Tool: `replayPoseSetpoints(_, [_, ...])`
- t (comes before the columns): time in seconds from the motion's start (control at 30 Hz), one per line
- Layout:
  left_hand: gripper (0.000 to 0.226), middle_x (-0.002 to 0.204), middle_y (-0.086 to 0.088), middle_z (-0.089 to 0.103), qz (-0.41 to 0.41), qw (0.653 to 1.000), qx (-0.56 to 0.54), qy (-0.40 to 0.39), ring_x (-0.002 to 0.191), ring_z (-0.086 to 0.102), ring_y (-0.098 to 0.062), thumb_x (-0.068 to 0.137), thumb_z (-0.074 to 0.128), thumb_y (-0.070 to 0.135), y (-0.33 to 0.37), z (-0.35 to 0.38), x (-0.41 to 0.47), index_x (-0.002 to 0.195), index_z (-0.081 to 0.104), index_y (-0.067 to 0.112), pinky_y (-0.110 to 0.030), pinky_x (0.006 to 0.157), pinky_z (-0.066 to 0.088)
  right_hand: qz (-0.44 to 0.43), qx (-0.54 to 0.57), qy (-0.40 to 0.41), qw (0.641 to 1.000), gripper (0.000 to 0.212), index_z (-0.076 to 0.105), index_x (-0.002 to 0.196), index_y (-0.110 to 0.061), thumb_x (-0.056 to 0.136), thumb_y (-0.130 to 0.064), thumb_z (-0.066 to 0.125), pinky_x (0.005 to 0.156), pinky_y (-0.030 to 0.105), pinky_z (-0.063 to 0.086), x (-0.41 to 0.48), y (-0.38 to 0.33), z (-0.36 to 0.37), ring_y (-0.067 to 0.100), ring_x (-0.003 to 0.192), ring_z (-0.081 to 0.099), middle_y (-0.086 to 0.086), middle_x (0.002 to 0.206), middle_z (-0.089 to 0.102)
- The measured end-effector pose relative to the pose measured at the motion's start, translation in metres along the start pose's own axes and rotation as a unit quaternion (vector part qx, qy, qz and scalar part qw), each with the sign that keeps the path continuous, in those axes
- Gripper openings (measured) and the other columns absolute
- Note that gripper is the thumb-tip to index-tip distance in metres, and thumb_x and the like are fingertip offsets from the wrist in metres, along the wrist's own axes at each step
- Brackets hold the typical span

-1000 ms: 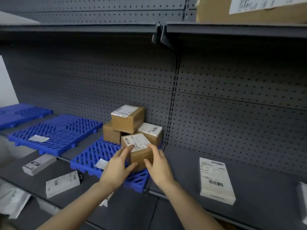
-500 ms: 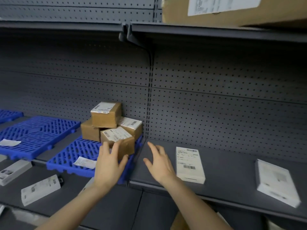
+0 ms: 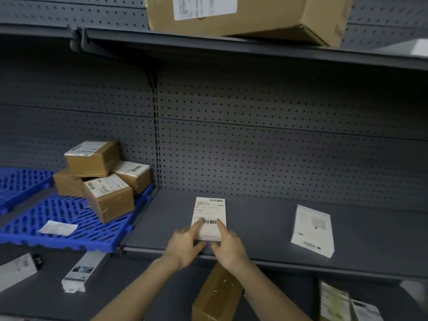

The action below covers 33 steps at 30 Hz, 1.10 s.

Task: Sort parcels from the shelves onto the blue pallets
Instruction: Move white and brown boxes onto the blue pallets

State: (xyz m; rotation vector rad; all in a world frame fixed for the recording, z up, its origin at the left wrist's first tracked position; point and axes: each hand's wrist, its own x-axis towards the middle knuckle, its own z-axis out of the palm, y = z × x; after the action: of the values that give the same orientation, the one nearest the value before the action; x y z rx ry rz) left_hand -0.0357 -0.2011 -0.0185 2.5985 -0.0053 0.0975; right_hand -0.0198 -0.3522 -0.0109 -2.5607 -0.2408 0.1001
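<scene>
Grey steel pegboard (image 3: 278, 135), matt and punched with rows of small holes, backs the bay. Middle shelf (image 3: 259, 230) is flat grey sheet metal with a folded front lip.

White flat parcel (image 3: 209, 210): thin, rectangular, lying flat on that shelf near the front edge, with a printed label and barcodes on top. Both my hands are on its near end.
- Left hand (image 3: 185, 246): forefinger straight on the label, thumb tucked against the front edge, pinching the near end. Other fingers curled.
- Right hand (image 3: 228, 247): forefinger straight on the label beside the left one. Thumb blurred; I cannot tell whether it grips or only presses.

Second white parcel (image 3: 312, 230): flat and glossy, well to the right on the same shelf, lying askew.

Blue pallet (image 3: 69, 216): moulded plastic lattice, just left of the shelf joint. Four brown cardboard boxes (image 3: 108, 198) are heaped on its back corner, taped, each with a white label; the front one is tilted. Loose white slip (image 3: 58, 228) lies flat on the lattice. Further blue pallet (image 3: 20, 184) to the left.

Upper shelf: large cardboard carton (image 3: 254, 17), one corner overhanging the edge.

Lower shelf: brown box (image 3: 217, 295) below my wrists, long white carton (image 3: 80, 273) to the left.
</scene>
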Motion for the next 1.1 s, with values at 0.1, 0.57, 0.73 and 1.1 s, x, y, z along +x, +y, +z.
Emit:
replayPoseSetpoints(0.1, [0.060, 0.134, -0.002, 0.056, 0.017, 0.999, 0.006, 0.044, 0.119, 0.052, -0.022, 0.090, 0.059, 0.031, 0.002, 0.003, -0.009, 0.145, 0.034, 0.032, -0.033, 0.097, 0.044, -0.014, 0.018, 0.029, 0.999, 0.054, 0.035, 0.145, -0.030, 0.093, -0.028, 0.052, 0.102, 0.036, 0.043, -0.006, 0.002, -0.003, 0.027, 0.118, 0.052, 0.009, 0.132, 0.049])
replayPoseSetpoints(0.57, [0.041, 0.121, 0.011, 0.052, 0.025, 0.934, -0.046, 0.352, 0.105, 0.052, -0.004, 0.094, 0.056, 0.023, -0.048, -0.119, -0.128, 0.133, 0.050, 0.036, -0.024, 0.088, 0.047, -0.311, 0.213, 0.172, 0.910, 0.042, 0.058, 0.124, -0.029, 0.088, -0.008, 0.061, 0.084, 0.021, 0.049, -0.069, -0.137, 0.009, 0.006, 0.093, 0.054, -0.009, 0.111, 0.034])
replayPoseSetpoints(0.73, [0.040, 0.114, 0.012, 0.056, -0.019, 0.915, -0.006, 0.403, 0.092, 0.057, -0.006, 0.092, 0.061, 0.019, -0.119, -0.174, -0.185, 0.128, 0.054, 0.035, -0.025, 0.080, 0.049, -0.364, 0.243, 0.129, 0.890, 0.043, 0.058, 0.125, -0.031, 0.088, -0.010, 0.062, 0.085, 0.024, 0.051, -0.085, -0.224, 0.060, 0.008, 0.095, 0.055, -0.009, 0.111, 0.035])
replayPoseSetpoints(1.1, [0.036, 0.102, 0.010, 0.058, -0.103, 0.919, 0.019, 0.380, 0.079, 0.057, -0.005, 0.092, 0.060, 0.027, -0.296, -0.296, -0.238, 0.126, 0.056, 0.038, -0.021, 0.077, 0.046, -0.386, 0.207, 0.040, 0.898, 0.037, 0.053, 0.132, -0.033, 0.096, -0.021, 0.051, 0.085, 0.030, 0.045, -0.078, -0.411, 0.173, 0.012, 0.094, 0.050, -0.005, 0.109, 0.037])
